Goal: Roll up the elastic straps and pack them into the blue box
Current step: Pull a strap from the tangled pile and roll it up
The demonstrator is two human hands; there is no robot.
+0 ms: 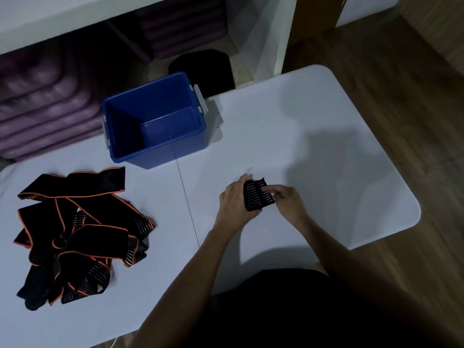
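Observation:
A rolled black elastic strap (257,195) with pale stripes sits between both hands above the white table (313,146). My left hand (234,199) grips the roll from its left side. My right hand (286,197) pinches the strap's loose end on the right side. The blue box (155,121) stands open at the table's far side, to the upper left of the hands, with nothing visible inside. A pile of several loose black straps with orange edging (75,234) lies at the table's left.
Grey latches hang on the box's sides. A black stool (203,69) stands behind the table on the floor. Stacked purple mats (45,109) fill the shelves at the back left. Wooden floor (401,84) lies to the right of the table edge.

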